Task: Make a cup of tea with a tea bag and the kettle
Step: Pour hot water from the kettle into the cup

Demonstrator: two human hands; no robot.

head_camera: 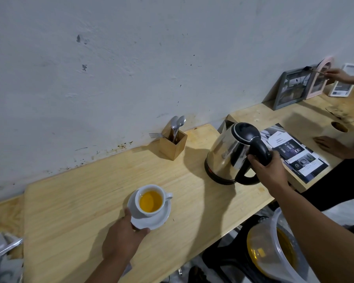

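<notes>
My right hand (269,170) is clenched around the kettle (231,154) handle, kettle upright on the bench (90,201). The filled teacup (150,200) sits at eight o'clock from it, my left fingers (129,216) pinching its saucer (159,218) rim.

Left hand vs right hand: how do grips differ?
The left hand pinches the saucer rim under the cup; the right hand wraps the kettle handle. Left sits low by the table edge, right farther back. Both are closed on something.

Single head-worn view looks down, close, over the wooden table (90,201) toward the wall (131,58).
</notes>
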